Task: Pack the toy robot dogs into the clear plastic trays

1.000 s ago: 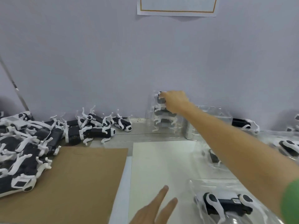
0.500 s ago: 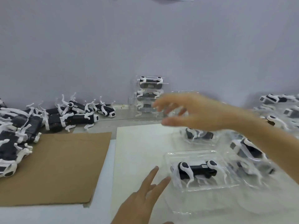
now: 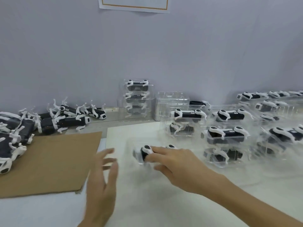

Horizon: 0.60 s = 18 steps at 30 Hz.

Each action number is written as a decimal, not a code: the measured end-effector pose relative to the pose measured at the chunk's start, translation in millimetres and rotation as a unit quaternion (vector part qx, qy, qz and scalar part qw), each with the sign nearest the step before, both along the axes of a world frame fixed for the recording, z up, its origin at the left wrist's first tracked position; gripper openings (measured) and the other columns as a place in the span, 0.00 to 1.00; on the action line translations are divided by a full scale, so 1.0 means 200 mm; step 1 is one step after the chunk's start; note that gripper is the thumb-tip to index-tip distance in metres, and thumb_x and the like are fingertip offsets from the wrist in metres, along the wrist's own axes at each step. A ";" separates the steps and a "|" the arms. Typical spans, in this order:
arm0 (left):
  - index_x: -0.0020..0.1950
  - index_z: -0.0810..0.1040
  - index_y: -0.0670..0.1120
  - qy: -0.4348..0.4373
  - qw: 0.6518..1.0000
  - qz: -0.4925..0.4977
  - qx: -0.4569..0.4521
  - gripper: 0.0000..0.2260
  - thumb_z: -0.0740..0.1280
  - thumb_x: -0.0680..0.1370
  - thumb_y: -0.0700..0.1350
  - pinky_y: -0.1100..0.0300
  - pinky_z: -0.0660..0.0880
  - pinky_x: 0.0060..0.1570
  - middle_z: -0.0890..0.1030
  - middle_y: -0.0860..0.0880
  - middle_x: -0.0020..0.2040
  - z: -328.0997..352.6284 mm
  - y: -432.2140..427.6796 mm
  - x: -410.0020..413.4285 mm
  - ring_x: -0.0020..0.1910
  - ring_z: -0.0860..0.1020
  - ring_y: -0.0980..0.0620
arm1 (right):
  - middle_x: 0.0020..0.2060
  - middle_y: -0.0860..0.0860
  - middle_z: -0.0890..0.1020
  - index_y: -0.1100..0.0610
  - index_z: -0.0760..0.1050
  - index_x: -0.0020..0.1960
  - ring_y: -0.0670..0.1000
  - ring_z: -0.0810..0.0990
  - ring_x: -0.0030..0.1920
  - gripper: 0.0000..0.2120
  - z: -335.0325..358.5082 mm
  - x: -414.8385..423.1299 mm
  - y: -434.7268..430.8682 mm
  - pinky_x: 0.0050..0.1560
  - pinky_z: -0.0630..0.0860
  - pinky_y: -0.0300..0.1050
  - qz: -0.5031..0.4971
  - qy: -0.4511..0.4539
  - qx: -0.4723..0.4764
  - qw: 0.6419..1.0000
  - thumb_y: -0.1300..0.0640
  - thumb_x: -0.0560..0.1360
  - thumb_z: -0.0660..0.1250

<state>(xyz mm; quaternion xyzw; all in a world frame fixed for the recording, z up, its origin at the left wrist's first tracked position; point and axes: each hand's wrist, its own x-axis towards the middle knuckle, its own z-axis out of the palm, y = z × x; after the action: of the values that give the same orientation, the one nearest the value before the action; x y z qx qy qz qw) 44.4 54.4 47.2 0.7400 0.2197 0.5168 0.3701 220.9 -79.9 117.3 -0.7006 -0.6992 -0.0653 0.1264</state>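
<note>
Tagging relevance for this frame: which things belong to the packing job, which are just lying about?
Job: right hand, gripping a dog in tray; left hand; loose dogs; packed tray stacks; empty trays.
Lying about: brown cardboard; white sheet; wall notice.

L hand blurred; R hand half-hides dog.
</note>
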 end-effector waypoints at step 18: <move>0.74 0.65 0.56 0.366 0.924 0.023 0.104 0.20 0.61 0.83 0.52 0.60 0.62 0.68 0.62 0.57 0.76 -0.12 0.25 -0.08 0.73 0.64 0.57 | 0.66 0.50 0.77 0.53 0.69 0.71 0.54 0.74 0.66 0.19 0.04 0.27 0.89 0.69 0.67 0.56 -0.099 0.055 -0.053 0.992 0.54 0.81 0.62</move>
<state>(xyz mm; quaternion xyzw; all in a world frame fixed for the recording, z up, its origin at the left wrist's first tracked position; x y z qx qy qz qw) 27.5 103.5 23.5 0.9067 0.3020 0.2383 0.1729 275.0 98.8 125.5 -0.7743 -0.6213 -0.0016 0.1201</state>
